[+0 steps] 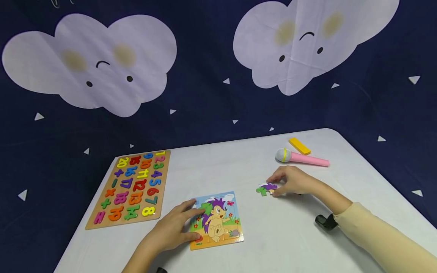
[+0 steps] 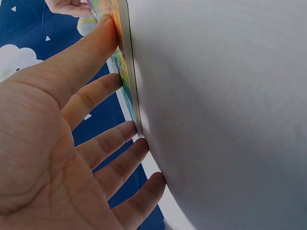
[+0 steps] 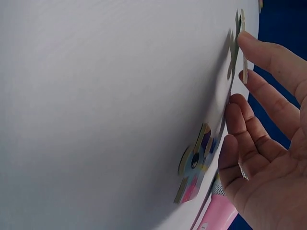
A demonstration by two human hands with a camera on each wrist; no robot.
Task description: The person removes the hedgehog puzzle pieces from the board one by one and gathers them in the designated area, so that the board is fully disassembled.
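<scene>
A square hedgehog picture puzzle [image 1: 222, 223] lies on the white table, seen edge-on in the left wrist view. My left hand [image 1: 168, 229] rests on its left side, thumb and index finger extended over the picture, the other fingertips at the edge and the table. To the right, my right hand [image 1: 293, 181] pinches a thin jigsaw piece [image 3: 245, 62] by its edges between thumb and index finger. Purple and green show on the pieces [image 1: 263, 190] at those fingertips. Another jigsaw piece [image 3: 194, 160], with a printed eye and pink, lies under the hand, mostly hidden in the head view.
At the left stands a wooden number board [image 1: 128, 189] with colourful digits and signs. A pink toy microphone [image 1: 308, 159] and a yellow block [image 1: 299, 146] lie at the back right. Behind the table [image 1: 211, 167] hangs a dark blue cloth [image 1: 205, 76] with clouds.
</scene>
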